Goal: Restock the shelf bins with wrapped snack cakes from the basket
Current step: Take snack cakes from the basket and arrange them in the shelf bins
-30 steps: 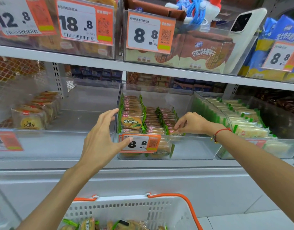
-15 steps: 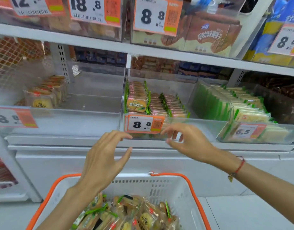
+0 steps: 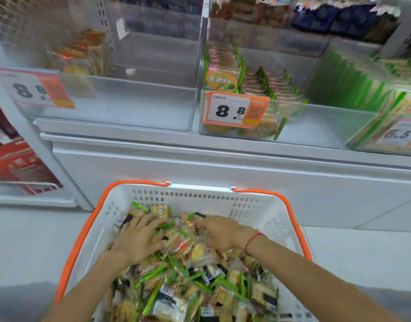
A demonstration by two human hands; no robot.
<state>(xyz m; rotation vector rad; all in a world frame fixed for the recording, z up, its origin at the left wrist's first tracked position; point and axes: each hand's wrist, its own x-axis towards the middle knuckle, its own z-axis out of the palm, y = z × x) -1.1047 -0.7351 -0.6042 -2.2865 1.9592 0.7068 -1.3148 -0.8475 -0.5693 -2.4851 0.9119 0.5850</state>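
While both hands sit in the basket (image 3: 265, 205) on the wrapped snack cakes (image 3: 190, 282), left hand (image 3: 136, 240) lies fingers spread, sorting; right hand (image 3: 219, 231) grip unclear, fingertips buried. Middle shelf bin (image 3: 316, 126) has front space, probably the target.

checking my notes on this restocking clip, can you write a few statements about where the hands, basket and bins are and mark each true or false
1. Both hands are down in the basket on the snack cakes. True: the left hand and the right hand rest on the pile.
2. The basket has blue handles. False: they are orange.
3. The right wrist wears a red string bracelet. True.
4. The middle bin carries an 8.8 price tag. True.
5. The left hand is gripping that price tag. False: it is in the basket.
6. The basket is empty. False: it is heaped with wrapped cakes.
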